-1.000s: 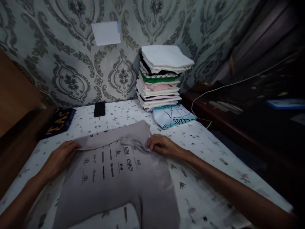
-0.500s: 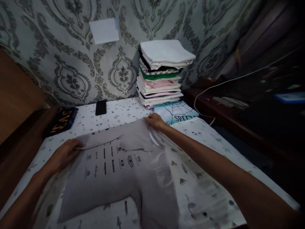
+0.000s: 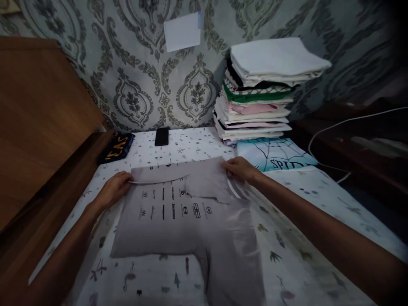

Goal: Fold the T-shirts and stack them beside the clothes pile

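Clock positions are read from the middle of the garment.

1. Grey garment (image 3: 178, 229), printed with rows of small dark lettering and logos. Lies in the centre on a white printed cover (image 3: 168, 272), its far strip folded over toward six o'clock; a narrower length runs to the near edge of view at about five, creased on its inner side. A pale band shows at two.

2. Left hand (image 3: 113, 189), between nine and ten o'clock. Grip closed on the garment's edge, at the end of the folded strip.

3. Right hand (image 3: 240, 168), at two o'clock. Grip pinching the garment's far corner, thumb and fingers together.

4. Stack of folded cloth (image 3: 258, 95), at one o'clock; white on top, with black, green and pink layers below.

5. Blue cloth (image 3: 274, 153), at two, web pattern and dark lettering, just beside the stack.

6. Black phone (image 3: 162, 137), at eleven, lying flat.

7. Dark folded cloth (image 3: 117, 148), at ten, orange lettering.

8. White paper (image 3: 182, 34), at twelve, on patterned wallpaper (image 3: 134, 102).
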`<state>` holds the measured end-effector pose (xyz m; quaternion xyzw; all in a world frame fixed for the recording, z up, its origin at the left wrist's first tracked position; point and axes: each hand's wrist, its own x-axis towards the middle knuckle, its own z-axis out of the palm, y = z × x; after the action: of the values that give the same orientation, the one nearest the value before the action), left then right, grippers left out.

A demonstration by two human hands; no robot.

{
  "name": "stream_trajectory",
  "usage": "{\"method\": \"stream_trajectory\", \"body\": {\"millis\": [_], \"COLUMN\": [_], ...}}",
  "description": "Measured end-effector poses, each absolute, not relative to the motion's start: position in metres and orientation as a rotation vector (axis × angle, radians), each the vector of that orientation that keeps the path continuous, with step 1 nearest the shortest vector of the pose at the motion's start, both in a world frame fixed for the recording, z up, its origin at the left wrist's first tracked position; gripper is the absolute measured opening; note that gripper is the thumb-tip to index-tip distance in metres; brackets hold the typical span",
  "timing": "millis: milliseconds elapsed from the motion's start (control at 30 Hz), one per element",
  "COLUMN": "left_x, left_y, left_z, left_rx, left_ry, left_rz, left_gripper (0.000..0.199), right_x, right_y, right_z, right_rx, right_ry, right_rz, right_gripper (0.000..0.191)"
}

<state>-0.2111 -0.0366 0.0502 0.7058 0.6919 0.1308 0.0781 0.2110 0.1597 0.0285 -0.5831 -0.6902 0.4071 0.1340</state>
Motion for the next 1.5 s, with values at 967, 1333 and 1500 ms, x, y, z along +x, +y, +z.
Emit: {"method": "stream_trajectory", "body": {"millis": [967,1333,1500], "left_x": [-0.01,-0.014,-0.034], "left_y": [-0.015,0.002,0.013], "left_z": [0.047,0.048,0.05], "left_rx": [2.902,2.811,2.543], "left_ry": [1.411,1.481,1.565], "left_rz": [0.069,-0.023,0.372], "left_gripper": [0.03,0.018,0.024], "right_x": [0.248,0.255,0.213], "right_y": [0.065,0.061,0.091], "right_z": [0.031,0.028,0.052], "right_rx": [-1.509,-1.557,-1.577], "right_ry": [-2.35,-2.384,-2.303], "right_rz": [0.696,0.495,0.338], "right_gripper": [0.015,0.021,0.026]}}
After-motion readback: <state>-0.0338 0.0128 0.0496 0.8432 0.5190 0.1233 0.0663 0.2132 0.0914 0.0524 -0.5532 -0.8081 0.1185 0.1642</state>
